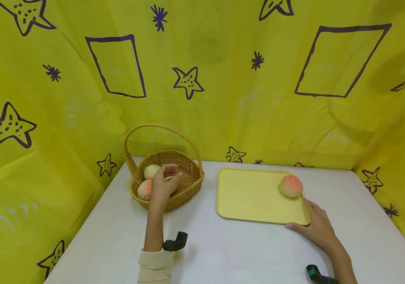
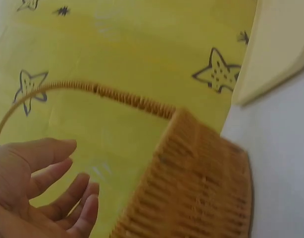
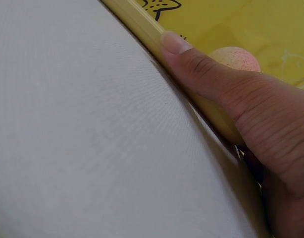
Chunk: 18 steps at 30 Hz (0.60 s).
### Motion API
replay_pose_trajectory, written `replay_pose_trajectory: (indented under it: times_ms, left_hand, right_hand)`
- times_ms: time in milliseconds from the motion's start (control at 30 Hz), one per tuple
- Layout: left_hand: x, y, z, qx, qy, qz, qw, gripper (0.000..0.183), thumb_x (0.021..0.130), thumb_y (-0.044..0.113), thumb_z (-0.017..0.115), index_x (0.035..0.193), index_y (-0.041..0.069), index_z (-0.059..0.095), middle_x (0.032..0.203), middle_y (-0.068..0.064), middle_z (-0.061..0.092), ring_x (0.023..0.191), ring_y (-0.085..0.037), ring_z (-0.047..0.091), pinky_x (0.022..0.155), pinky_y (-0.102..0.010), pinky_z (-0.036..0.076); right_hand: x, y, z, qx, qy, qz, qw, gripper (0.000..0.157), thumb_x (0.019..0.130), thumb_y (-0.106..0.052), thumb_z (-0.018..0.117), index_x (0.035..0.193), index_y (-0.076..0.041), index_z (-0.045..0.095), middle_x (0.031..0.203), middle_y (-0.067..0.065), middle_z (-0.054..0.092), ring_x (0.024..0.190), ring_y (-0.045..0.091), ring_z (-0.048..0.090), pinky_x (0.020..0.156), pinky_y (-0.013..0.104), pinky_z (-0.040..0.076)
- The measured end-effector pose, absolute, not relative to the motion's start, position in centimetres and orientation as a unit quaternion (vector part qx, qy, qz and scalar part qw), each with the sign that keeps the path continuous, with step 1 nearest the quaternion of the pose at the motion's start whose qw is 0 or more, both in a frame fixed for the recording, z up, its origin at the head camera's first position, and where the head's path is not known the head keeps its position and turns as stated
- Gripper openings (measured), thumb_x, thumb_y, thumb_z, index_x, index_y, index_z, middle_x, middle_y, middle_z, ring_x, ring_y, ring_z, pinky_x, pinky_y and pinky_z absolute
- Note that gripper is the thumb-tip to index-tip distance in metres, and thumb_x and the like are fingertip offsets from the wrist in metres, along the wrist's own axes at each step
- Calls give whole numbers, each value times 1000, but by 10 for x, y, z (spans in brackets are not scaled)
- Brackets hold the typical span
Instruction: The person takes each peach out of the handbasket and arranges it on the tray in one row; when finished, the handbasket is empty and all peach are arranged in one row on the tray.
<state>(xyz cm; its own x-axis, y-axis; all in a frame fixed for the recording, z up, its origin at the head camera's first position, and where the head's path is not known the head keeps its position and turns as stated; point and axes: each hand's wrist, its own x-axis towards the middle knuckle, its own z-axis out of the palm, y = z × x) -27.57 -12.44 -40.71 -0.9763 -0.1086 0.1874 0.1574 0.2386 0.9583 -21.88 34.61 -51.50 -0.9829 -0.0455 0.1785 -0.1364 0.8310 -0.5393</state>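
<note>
My left hand (image 1: 165,183) is over the wicker basket (image 1: 192,193), fingers loosely curved. Nothing shows between its thumb and fingers in the left wrist view. Inside the basket, a pale peach (image 1: 151,172) and a pink-speckled peach (image 1: 144,190) lie to the left of this hand, which hides part of the basket's inside. At the near right corner of the yellow tray (image 1: 252,197), my right hand (image 1: 317,227) grips the rim, its thumb along the front edge and its fingers at the right side. Another pink-topped peach (image 1: 291,186) sits on the tray near its right edge.
The basket's tall arched handle (image 1: 163,126) rises above the left hand. A white table (image 1: 216,252) lies under everything, with a yellow patterned curtain (image 1: 220,118) behind it and at both sides. Dark wrist devices (image 1: 175,241) are worn on both arms.
</note>
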Motion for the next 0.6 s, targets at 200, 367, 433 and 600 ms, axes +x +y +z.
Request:
replay_pose_trajectory:
  times_ms: [200, 367, 433, 600]
  left_hand:
    - [-277, -143, -410, 51, -780, -612, 123, 38, 89, 11, 69, 125, 3, 56, 132, -16, 52, 128, -33, 46, 104, -47, 43]
    - [-282, -148, -417, 52, -818, -561, 117, 46, 89, 10, 69, 131, -1, 53, 140, -19, 47, 131, -39, 43, 104, -51, 43]
    - [-283, -149, -421, 52, -830, -543, 111, 52, 89, 10, 70, 135, -2, 50, 143, -20, 45, 132, -41, 42, 105, -54, 42]
    - [-284, -150, -425, 68, -849, -515, 102, 60, 88, 12, 71, 141, 0, 46, 145, -24, 42, 133, -46, 41, 102, -59, 43]
  right_hand:
    - [-220, 346, -517, 52, -953, 284, 87, 113, 75, -47, 80, 155, -1, 15, 142, 39, 33, 124, 59, 32, 94, 70, 30]
    - [-221, 346, -517, 50, -953, 285, 89, 113, 75, -46, 80, 154, 1, 15, 142, 40, 33, 124, 59, 32, 94, 71, 30]
    - [-221, 346, -517, 51, -953, 285, 88, 113, 76, -46, 80, 155, 1, 15, 142, 40, 33, 124, 59, 32, 94, 71, 30]
    - [-221, 345, -517, 50, -954, 284, 82, 114, 76, -47, 80, 155, 1, 14, 142, 39, 32, 124, 59, 32, 94, 71, 30]
